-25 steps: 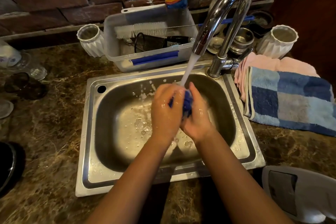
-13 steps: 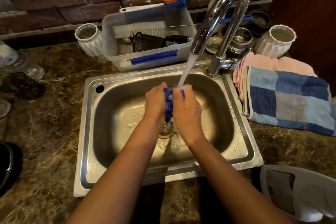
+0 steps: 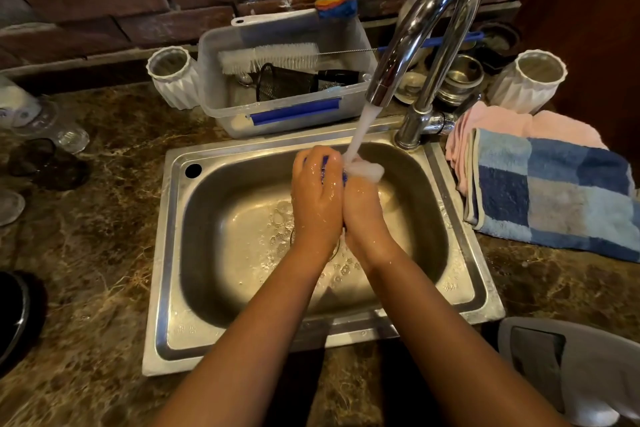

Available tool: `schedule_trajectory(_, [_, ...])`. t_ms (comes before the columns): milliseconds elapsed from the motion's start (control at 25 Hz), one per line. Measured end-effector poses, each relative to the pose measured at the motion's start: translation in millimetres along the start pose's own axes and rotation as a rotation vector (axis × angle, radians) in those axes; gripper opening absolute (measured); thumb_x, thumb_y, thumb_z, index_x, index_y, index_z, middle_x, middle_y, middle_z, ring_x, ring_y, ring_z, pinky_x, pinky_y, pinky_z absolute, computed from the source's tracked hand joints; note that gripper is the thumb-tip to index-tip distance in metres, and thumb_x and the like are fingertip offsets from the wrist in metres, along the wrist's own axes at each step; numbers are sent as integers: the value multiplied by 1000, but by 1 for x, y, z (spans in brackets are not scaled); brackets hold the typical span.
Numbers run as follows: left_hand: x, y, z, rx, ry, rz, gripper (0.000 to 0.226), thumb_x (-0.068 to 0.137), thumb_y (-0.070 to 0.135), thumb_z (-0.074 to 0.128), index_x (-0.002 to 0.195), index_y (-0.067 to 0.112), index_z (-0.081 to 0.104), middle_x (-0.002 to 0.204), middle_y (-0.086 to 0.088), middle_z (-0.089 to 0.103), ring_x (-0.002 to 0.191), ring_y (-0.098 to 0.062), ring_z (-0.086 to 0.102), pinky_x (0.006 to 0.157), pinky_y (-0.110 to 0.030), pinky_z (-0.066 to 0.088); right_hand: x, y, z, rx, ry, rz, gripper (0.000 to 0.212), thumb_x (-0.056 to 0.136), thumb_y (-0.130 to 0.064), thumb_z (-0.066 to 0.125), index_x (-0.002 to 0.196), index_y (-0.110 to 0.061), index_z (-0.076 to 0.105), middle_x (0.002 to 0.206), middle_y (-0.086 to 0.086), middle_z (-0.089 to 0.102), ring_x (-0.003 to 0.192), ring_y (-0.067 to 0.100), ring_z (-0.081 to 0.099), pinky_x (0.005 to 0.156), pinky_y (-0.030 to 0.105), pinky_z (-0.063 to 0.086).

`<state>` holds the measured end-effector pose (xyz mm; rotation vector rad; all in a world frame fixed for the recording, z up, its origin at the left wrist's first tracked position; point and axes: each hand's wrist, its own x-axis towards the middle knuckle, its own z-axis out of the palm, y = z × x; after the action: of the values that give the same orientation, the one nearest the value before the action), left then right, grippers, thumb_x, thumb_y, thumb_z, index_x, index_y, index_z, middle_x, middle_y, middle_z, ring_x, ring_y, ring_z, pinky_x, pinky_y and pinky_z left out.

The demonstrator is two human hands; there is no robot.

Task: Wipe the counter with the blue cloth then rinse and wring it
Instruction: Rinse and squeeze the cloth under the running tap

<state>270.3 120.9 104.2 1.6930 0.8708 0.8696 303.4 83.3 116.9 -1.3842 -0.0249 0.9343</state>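
Head view, left hand [image 3: 317,191] and right hand [image 3: 360,201] pressed together, grip holding blue cloth [image 3: 325,170] under tap stream [image 3: 362,128]

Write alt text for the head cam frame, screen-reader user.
Both hands, left hand and right hand, are pressed together around a mostly hidden blue cloth under water running from the tap, over a steel sink. A folded blue checked towel lies on the counter to the right of the sink.
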Motion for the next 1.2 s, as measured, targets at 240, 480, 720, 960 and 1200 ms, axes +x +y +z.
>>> schedule_trajectory(240, [27, 0, -5, -132, -2, -517, 23, 93, 17, 44, 71, 15, 51, 70, -2, 52, 63, -10, 50, 58, -23, 45, -10, -1, -7, -586, 51, -326, 18, 97, -26, 39, 108, -17, 49, 84, 2, 58, 74, 15, 60, 64, 17, 52])
schedule_trajectory(480, [-1, 15, -3, -833, -38, -1046, 26, 94, 30, 46, 91, 9, 61, 77, -8, 65, 73, -17, 64, 67, -28, 53, -7, 2, -20, -773, 1, -816, 53, 80, -24, 60, 131, -21, 48, 132, 4, 46, 129, 19, 40, 108, 38, 37])
schedule_trajectory(720, [-10, 16, 7, -339, -71, -622, 35, 97, 43, 34, 84, 29, 63, 74, 4, 65, 77, -12, 64, 65, -28, 51, 7, -5, -11, -512, 20, -451, 10, 89, -30, 55, 82, -25, 52, 94, 12, 61, 81, 17, 61, 73, 31, 52])
schedule_trajectory(960, [-8, 16, -2, -25, -167, -452, 23, 95, 34, 44, 78, 22, 53, 72, 1, 56, 60, -6, 56, 54, -21, 48, 21, -26, -10, -117, 84, 150, 20, 93, -25, 47, 85, -9, 56, 75, 5, 58, 75, 19, 58, 77, 40, 53])
schedule_trajectory(1200, [-15, 0, 0, 276, 10, 151, 18, 87, 33, 50, 95, 18, 56, 95, 0, 52, 86, -11, 52, 70, -20, 46, -6, -6, -6, 418, -174, 210, 22, 95, -29, 41, 91, -18, 60, 79, 1, 62, 78, 11, 61, 70, 23, 52])
